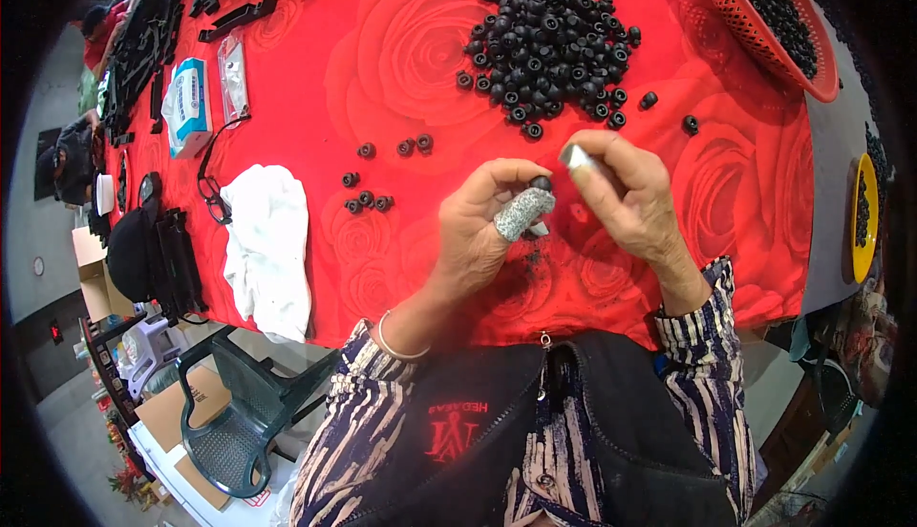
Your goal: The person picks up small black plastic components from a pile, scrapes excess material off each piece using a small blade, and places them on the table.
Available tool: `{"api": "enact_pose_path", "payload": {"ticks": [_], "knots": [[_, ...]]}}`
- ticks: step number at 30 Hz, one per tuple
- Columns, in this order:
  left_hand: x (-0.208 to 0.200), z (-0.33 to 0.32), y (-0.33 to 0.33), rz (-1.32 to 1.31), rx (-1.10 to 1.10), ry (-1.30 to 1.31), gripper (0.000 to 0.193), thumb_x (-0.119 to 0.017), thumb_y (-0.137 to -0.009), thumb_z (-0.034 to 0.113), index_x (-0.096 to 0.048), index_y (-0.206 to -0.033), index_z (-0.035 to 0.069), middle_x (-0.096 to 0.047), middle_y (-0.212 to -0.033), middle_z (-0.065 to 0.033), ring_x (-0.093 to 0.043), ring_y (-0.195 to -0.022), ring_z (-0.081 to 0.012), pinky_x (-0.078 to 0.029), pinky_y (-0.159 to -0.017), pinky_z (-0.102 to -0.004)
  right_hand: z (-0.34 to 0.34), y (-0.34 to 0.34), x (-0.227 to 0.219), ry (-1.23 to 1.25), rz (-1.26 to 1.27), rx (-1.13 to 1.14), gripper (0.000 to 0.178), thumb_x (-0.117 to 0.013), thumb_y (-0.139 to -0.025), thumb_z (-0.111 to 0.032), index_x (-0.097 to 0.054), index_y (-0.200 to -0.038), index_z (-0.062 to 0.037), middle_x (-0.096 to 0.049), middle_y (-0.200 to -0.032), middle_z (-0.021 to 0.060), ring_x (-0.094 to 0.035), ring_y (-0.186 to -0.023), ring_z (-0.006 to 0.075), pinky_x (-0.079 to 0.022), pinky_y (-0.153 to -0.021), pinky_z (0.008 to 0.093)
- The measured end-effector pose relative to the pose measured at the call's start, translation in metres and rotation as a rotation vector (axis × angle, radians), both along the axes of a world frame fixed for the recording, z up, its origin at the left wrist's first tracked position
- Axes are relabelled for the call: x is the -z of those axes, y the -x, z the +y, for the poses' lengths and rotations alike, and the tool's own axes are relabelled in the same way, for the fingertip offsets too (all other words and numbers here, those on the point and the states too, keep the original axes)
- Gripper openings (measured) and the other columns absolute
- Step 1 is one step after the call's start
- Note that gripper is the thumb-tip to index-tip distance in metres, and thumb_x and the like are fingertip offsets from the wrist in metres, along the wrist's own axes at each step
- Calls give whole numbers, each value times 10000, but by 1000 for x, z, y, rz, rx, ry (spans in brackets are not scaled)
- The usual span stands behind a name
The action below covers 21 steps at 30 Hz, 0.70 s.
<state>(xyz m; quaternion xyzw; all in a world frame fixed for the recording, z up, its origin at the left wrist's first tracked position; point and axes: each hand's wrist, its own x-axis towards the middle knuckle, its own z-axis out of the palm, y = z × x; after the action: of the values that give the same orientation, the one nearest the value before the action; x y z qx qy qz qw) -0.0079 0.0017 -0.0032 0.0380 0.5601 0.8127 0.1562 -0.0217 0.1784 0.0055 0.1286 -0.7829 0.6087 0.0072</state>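
Observation:
My left hand pinches a small black round cap between its fingertips. A speckled grey wrap covers one of its fingers. A little to the right, my right hand is closed around a small silvery piece at its thumb and fingertip; I cannot make out its exact kind. The two hands are close together but apart. Dark crumbs lie on the red cloth below them. Beyond my hands sits a large pile of black caps. Several loose caps lie to the left.
A red cloth with roses covers the table. A red basket of black pieces stands far right, a yellow tray near right. Leftward lie a white cloth, glasses, a tissue box and black parts. A green chair stands nearby.

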Motion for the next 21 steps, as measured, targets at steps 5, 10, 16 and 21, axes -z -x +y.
{"api": "enact_pose_path", "payload": {"ticks": [5, 10, 16, 21], "knots": [[2, 0, 3, -51, -29, -52, 250, -612, -827, 41, -523, -1047, -37, -585, -887, -67, -583, -721, -103, -503, -592, -214, 0, 0, -7, -41, 127, -25, 272, -642, -716, -23, -574, -978, 1, -569, -735, 68, -540, -610, 112, -421, -536, 235], [5, 0, 6, -161, -2, -119, 232, -618, -822, 40, -533, -1023, -39, -602, -860, -88, -594, -687, -114, -506, -573, -219, -8, 2, -1, -38, 377, -112, 392, -582, -605, 71, -592, -994, 19, -555, -666, 78, -531, -534, 169, -411, -473, 268], [8, 0, 7, -197, -32, -157, 205, -631, -810, 37, -553, -988, -29, -624, -821, -95, -596, -651, -117, -499, -548, -214, -10, -2, 2, -70, 370, -105, 386, -608, -615, 41, -573, -998, 10, -516, -654, 93, -514, -535, 224, -410, -475, 320], [4, 0, 7, -180, -46, -179, 195, -635, -805, 33, -560, -975, -27, -625, -824, -95, -598, -657, -118, -503, -555, -216, -9, -1, -1, -88, 402, -112, 390, -588, -602, 51, -580, -989, 12, -523, -648, 83, -511, -518, 196, -402, -465, 293]]}}
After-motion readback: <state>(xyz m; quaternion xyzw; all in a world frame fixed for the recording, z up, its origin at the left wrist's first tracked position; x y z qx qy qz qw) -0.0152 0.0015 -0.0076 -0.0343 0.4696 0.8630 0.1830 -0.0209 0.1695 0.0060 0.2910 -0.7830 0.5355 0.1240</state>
